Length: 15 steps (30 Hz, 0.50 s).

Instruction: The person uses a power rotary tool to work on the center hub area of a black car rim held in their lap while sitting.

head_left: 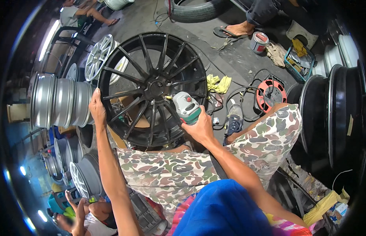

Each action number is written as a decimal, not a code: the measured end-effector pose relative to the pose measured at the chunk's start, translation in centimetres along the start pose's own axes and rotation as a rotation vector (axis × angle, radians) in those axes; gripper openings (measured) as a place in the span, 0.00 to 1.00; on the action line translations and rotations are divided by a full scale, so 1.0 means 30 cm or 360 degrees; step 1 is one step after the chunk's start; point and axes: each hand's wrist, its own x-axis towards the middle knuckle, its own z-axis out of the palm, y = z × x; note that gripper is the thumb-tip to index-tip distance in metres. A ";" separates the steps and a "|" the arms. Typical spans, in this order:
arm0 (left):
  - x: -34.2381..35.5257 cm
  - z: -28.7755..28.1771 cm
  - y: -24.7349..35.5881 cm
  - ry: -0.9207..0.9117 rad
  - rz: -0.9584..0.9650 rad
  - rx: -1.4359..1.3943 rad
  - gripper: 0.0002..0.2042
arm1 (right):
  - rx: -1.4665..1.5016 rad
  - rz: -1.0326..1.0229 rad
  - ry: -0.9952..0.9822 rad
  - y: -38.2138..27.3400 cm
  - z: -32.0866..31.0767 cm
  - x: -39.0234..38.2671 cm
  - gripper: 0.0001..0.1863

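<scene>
A black multi-spoke wheel (153,63) stands tilted in front of me, by my camouflage-clad legs. My left hand (98,107) is closed on its left rim. In my right hand (198,128) is a grey and green power tool (186,106) with a red button, held over the lower right spokes. Its narrow brass-coloured tip points left to a spot just right of the hub; whether it touches there I cannot tell.
Silver rims (61,100) are stacked left, dark rims (336,118) right. A red cord reel (271,96), loose cables, yellow cloth (218,82), paint can (259,42), basket (299,61) and tyre (192,10) lie around. Other people (74,17) sit nearby; another's sandalled foot (234,29) is upper right.
</scene>
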 end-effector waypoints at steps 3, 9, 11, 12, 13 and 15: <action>-0.009 0.017 0.010 0.0014 -0.0016 0.0030 0.24 | 0.0028 0.0043 -0.0046 -0.010 -0.014 -0.011 0.40; -0.021 0.030 0.026 0.0024 0.0005 -0.0040 0.24 | 0.0005 0.0053 -0.0064 -0.022 -0.013 0.008 0.41; -0.024 0.038 0.042 0.0007 0.0019 -0.0015 0.24 | -0.0154 0.0010 -0.0068 -0.009 -0.013 0.020 0.42; -0.026 0.036 0.045 0.0001 0.0034 -0.0010 0.23 | -0.0245 -0.0018 -0.0084 -0.024 -0.016 0.020 0.42; -0.027 0.037 0.048 0.0017 0.0029 -0.0008 0.23 | -0.0248 -0.0027 -0.0098 -0.025 -0.011 0.025 0.42; -0.034 0.047 0.062 -0.0013 0.0099 0.0022 0.23 | -0.0304 -0.0055 -0.0098 -0.027 -0.002 0.036 0.39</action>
